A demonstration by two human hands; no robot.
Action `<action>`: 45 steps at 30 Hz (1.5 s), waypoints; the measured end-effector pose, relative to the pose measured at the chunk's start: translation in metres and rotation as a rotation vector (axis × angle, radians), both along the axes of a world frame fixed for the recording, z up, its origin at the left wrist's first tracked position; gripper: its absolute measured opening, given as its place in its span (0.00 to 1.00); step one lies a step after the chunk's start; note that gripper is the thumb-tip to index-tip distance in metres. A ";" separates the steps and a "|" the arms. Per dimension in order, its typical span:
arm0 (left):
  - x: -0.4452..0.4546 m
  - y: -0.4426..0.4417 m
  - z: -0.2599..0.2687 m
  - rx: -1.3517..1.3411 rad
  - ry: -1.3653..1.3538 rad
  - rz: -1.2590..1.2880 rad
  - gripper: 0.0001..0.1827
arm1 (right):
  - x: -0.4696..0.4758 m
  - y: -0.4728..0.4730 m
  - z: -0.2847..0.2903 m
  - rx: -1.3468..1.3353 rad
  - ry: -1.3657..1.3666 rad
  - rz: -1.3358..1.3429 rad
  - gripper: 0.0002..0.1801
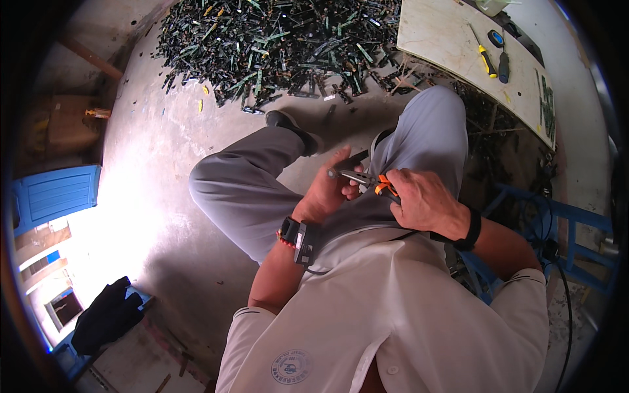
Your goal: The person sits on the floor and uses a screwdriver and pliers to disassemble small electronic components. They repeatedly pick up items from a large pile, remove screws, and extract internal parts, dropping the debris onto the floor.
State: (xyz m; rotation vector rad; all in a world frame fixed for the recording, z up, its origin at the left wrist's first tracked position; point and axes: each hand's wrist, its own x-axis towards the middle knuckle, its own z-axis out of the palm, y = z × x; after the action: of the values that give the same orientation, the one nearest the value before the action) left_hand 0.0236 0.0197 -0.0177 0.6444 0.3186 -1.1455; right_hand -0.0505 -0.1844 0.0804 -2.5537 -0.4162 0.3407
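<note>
My left hand (328, 190) holds a small, narrow black piece (357, 159) between thumb and fingers, in front of my lap. My right hand (426, 200) grips a pair of pliers (366, 180) by its orange and black handles. The metal jaws point left, across the fingers of my left hand. A small round metallic end (331, 173) shows at the jaws' tip; whether it belongs to the black piece or to something else I cannot tell. My fingers hide part of the black piece.
A big heap of narrow black and green pieces (275, 44) covers the floor ahead. On a white board (442, 39) at the upper right lie a yellow-and-black screwdriver (486, 61), a dark-handled screwdriver (503, 66), a blue tape roll (496, 38) and green strips (547, 105). Blue stool frames (572, 236) stand right.
</note>
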 end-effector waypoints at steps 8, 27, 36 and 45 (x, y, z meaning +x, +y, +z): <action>-0.006 0.002 0.011 -0.002 -0.122 0.077 0.21 | -0.002 0.003 0.006 0.282 0.430 -0.042 0.18; 0.015 0.001 0.045 -0.229 -0.290 -0.042 0.22 | -0.012 0.002 -0.016 1.540 1.698 -0.209 0.23; 0.011 0.010 0.052 0.063 -0.335 0.027 0.26 | 0.012 -0.004 0.009 1.114 1.354 -0.228 0.19; 0.022 0.028 0.011 0.431 -0.453 0.029 0.33 | 0.017 -0.003 0.015 0.256 0.362 0.026 0.12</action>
State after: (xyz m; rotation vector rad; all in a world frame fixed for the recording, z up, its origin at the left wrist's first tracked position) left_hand 0.0453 0.0477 -0.0066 1.2491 0.1839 -0.8742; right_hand -0.0336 -0.1870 0.0950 -2.1812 -0.3318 0.6979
